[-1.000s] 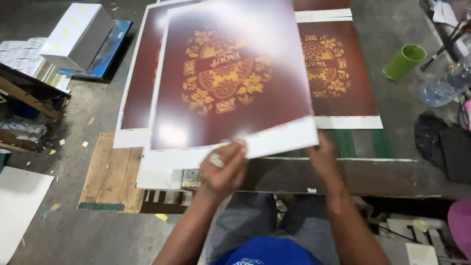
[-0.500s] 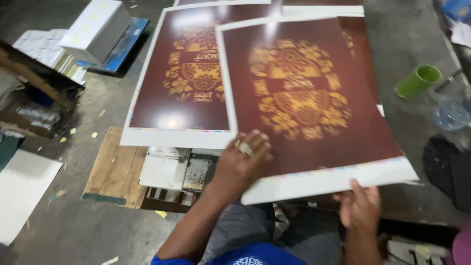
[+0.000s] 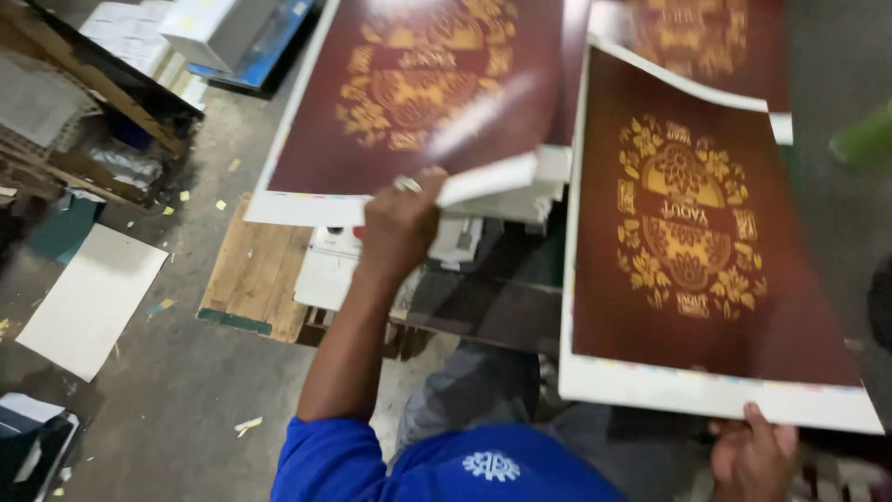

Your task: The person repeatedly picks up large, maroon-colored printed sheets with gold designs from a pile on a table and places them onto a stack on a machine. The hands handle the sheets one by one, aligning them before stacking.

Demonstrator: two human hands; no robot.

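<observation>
left hand (image 3: pixel 401 218): closed on the lifted white edge of the maroon-and-gold printed sheets (image 3: pixel 423 93) — a ring shows on one finger.
right hand (image 3: pixel 753 455): pinches the near edge of a separate printed sheet (image 3: pixel 692 251), held off to the right, tilted.
below: wooden pallet (image 3: pixel 251 274) with white boxes (image 3: pixel 325 270) under the stack.
floor, left: pale card (image 3: pixel 93 297), paper scraps.
far left: cluttered wooden shelf (image 3: pixel 84 70).
far right: blurred green object (image 3: pixel 864 139).

Floor (image 3: pixel 167 390): bare grey concrete, stained, littered with small yellow paper scraps. Wooden pallet (image 3: pixel 251 279) lies flat on it. White sheet (image 3: pixel 93 297) lies left of the pallet. Upper left: wooden frame (image 3: pixel 102 84), stacked white boxes (image 3: pixel 214 28). Lighting dim, overhead glare.
</observation>
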